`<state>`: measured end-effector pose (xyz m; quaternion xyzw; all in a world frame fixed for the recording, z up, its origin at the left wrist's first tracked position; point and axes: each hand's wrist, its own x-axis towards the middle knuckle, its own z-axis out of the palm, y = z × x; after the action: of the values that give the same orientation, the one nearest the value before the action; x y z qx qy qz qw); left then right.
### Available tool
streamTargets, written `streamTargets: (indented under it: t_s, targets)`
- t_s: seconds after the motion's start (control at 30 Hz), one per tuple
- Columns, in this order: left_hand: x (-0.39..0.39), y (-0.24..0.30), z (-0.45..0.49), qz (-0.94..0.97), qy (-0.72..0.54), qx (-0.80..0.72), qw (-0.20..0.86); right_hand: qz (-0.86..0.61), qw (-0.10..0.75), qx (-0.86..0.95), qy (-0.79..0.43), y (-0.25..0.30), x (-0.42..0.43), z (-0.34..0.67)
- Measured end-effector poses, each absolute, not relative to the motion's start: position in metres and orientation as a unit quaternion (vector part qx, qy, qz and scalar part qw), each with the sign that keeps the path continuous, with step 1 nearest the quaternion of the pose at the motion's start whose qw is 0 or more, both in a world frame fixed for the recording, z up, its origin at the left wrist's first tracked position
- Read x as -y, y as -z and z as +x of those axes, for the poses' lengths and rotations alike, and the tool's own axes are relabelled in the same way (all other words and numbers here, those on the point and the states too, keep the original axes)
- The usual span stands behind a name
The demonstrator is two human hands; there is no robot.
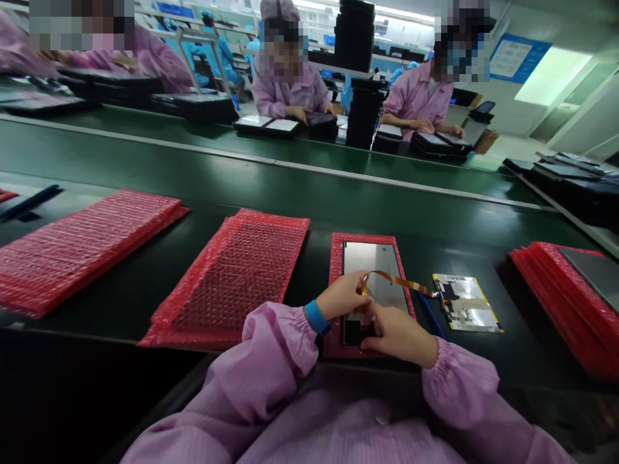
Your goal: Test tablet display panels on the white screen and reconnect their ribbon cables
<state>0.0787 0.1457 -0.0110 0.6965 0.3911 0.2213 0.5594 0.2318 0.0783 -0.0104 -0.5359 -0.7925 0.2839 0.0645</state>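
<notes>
A display panel [374, 259] with a silvery back lies on a red bubble-wrap sleeve [337, 248] in front of me. My left hand [342, 295], with a blue band at the wrist, is closed in a pinch on an orange flex cable [399, 280] above the panel. That cable runs right to a small board assembly [467, 303] lying on the dark surface. My right hand [399, 332] is closed at the panel's lower part, its fingertips meeting the left hand's near the cable end. What its fingertips grip is hidden.
A blue pen-like tool [432, 316] lies between panel and board. Red bubble-wrap sleeves [236, 277] and another stack [97, 241] lie left. More sleeves with a panel [570, 303] stand right. Across the green conveyor [242, 164], people in pink handle dark devices beside tall black stacks [362, 113].
</notes>
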Motion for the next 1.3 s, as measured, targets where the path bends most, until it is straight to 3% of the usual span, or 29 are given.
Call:
streamTargets:
  t_s: [0.23,0.4,0.53,0.6,0.7,0.9,1.3]
  targets:
    - [-0.146,0.016,0.079,0.694,-0.230,-0.392,0.559,-0.561,0.102,0.795,-0.208,0.014,-0.059,0.233]
    - [-0.148,0.017,0.079,0.704,-0.249,-0.403,0.529,-0.696,0.191,0.692,-0.037,0.029,-0.048,0.280]
    - [-0.148,0.016,0.079,0.708,-0.262,-0.436,0.490,-0.721,0.196,0.664,0.030,0.042,-0.043,0.315]
    - [-0.148,0.016,0.079,0.707,-0.266,-0.448,0.479,-0.694,0.189,0.695,-0.008,0.039,-0.034,0.324]
    - [-0.148,0.017,0.081,0.700,-0.269,-0.465,0.471,-0.619,0.212,0.740,-0.157,0.022,-0.015,0.329]
    - [-0.153,0.021,0.083,0.677,-0.284,-0.506,0.452,-0.490,0.497,0.538,-0.472,-0.005,-0.017,0.294]
    - [-0.155,0.021,0.080,0.665,-0.294,-0.535,0.430,-0.584,0.462,0.542,-0.390,0.039,-0.065,0.221]
